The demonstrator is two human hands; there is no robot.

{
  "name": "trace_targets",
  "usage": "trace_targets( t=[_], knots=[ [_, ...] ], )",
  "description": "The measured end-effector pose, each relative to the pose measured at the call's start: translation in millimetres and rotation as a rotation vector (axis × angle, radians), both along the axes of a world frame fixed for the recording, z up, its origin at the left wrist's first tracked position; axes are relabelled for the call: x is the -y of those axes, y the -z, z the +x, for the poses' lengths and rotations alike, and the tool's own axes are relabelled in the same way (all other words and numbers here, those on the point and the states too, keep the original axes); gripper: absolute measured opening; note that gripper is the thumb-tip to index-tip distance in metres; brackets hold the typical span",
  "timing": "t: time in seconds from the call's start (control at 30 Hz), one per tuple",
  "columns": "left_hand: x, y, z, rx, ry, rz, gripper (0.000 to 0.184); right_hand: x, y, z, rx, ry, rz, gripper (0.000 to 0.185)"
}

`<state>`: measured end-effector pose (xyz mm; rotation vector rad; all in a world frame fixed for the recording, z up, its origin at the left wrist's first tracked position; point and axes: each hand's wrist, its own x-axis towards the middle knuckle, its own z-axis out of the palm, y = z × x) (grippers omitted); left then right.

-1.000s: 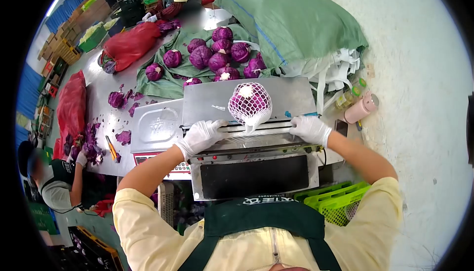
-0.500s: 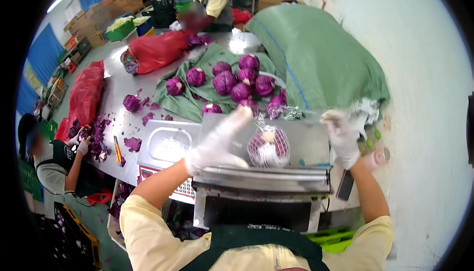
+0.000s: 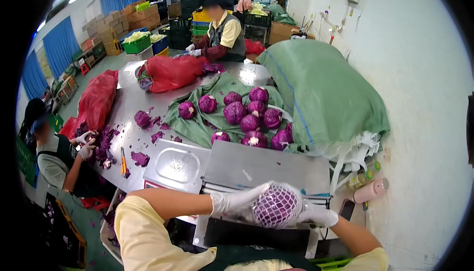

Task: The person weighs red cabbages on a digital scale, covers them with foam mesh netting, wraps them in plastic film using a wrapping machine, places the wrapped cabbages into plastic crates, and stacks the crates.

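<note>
A purple cabbage (image 3: pixel 276 207) in a white foam net is between my two gloved hands, held above the front edge of the wrapping machine (image 3: pixel 266 166). Clear film seems to cover it. My left hand (image 3: pixel 244 200) grips it from the left, its fingertips reaching over the top. Closed against the right side is my right hand (image 3: pixel 317 213); its fingers are partly hidden behind the cabbage. Beyond the machine's metal plate, several bare purple cabbages (image 3: pixel 235 113) lie on a green cloth (image 3: pixel 182 128).
Left of the machine stands a scale (image 3: pixel 177 165). An orange cutter (image 3: pixel 123 162) and leaf scraps lie on the metal table (image 3: pixel 126 118). A big green sack (image 3: pixel 326 88) fills the right side, near a pink bottle (image 3: pixel 370 190). Co-workers work at the left and far side.
The netted cabbage has come off the metal plate toward me. Both hands, apart before with film stretched between them, now close on its sides. The view has tilted upward.
</note>
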<state>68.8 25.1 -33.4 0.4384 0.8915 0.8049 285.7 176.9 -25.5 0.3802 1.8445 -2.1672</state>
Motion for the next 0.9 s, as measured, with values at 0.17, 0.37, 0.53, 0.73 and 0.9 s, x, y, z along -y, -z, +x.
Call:
trace_targets(
  t=[0.17,0.37,0.53,0.73,0.9],
  knots=[
    [74.2,43.5,53.5,0.346,0.057,-0.302,0.084,66.5,58.1,71.9,0.418,0.118,-0.654,0.056],
    [106.9,83.4,66.9,0.303,0.029,-0.333,0.076,93.6,137.5,105.5,0.44,0.188,-0.84,0.049],
    [178.5,68.2,71.0,-0.719,-0.033,-0.011,0.049,113.0,125.7,121.2,0.392,0.478,-0.866,0.04],
    [199.6,99.5,100.2,-0.652,-0.726,0.259,0.027,144.2,85.4,152.6,0.12,0.47,0.218,0.031],
    [174.1,78.8,108.2,-0.188,-0.999,0.08,0.035,131.8,73.8,146.1,0.182,0.847,0.104,0.038]
  ],
)
